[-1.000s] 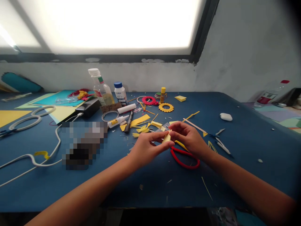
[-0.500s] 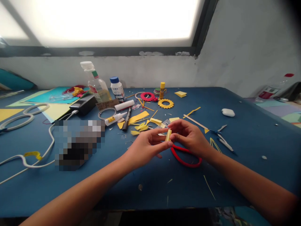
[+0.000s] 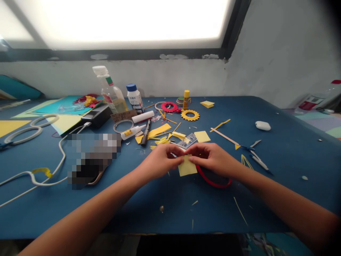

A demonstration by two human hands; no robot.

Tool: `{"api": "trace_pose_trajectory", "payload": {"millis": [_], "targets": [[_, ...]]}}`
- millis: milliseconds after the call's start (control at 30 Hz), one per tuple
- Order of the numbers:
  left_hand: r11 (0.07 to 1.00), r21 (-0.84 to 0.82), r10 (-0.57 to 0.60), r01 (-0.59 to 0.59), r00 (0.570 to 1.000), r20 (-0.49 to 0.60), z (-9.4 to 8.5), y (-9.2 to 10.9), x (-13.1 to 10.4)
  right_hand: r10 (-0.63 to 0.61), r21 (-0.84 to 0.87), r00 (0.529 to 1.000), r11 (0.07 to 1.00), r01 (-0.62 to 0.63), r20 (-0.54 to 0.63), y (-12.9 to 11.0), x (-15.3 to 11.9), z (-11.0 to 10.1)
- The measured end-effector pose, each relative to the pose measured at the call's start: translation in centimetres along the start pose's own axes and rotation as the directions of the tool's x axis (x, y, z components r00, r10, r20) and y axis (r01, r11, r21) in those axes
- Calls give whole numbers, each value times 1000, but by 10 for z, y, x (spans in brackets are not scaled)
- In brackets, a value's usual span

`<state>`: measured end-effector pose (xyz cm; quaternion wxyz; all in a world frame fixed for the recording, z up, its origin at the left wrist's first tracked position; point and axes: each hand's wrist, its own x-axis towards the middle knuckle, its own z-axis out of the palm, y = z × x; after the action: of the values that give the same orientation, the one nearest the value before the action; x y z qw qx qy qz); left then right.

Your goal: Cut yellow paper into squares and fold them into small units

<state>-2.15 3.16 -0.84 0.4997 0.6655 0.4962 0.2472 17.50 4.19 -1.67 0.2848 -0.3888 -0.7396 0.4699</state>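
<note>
A small square of yellow paper (image 3: 187, 167) is pinched at its top edge between my two hands. My left hand (image 3: 161, 160) grips its upper left with thumb and fingers, and my right hand (image 3: 209, 156) holds the upper right the same way. The fingertips of both hands nearly meet. Beneath my right hand lies a red ring (image 3: 214, 183) on the table. Just beyond my hands are a grey printed card (image 3: 188, 140), another yellow paper square (image 3: 202, 136) and folded yellow strips (image 3: 160, 131).
On the blue table (image 3: 128, 213) stand a bottle (image 3: 114, 99), a white jar (image 3: 135, 99) and a glue stick (image 3: 186, 100). A compass (image 3: 258, 160), a wooden stick (image 3: 225, 136) and a white case (image 3: 263, 125) lie right. A blurred object (image 3: 93, 160) and cables lie left.
The yellow paper, earlier seen narrow and upright between my fingers, now shows as a flat square facing me. My hands have come closer together, and the view has shifted slightly.
</note>
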Motion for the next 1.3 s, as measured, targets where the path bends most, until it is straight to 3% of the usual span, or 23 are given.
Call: {"api": "trace_pose_trajectory", "payload": {"millis": [167,367,533,733,1033,1133,1300], "targets": [[990,144,-19,8,997,78,-1,-12,1,-34,-248,999,968,30,-11,3,2,10],[933,353,64,-72,997,34,-2,-12,0,-84,-328,996,941,80,2,5,-3,16],[866,481,112,-138,990,83,-5,-10,0,-185,-467,983,867,172,19,9,-12,15],[756,576,201,-310,948,247,-11,-1,-3,-467,-502,855,697,512,225,20,-20,8],[592,666,188,-455,881,435,-14,12,-16,-503,-546,757,526,652,418,21,-21,-4],[552,683,196,-478,871,452,-12,9,-19,-511,-553,723,470,687,465,17,-22,-7],[437,702,310,-562,827,469,-12,-5,-23,-561,-517,662,421,745,497,13,-22,-10]]}}
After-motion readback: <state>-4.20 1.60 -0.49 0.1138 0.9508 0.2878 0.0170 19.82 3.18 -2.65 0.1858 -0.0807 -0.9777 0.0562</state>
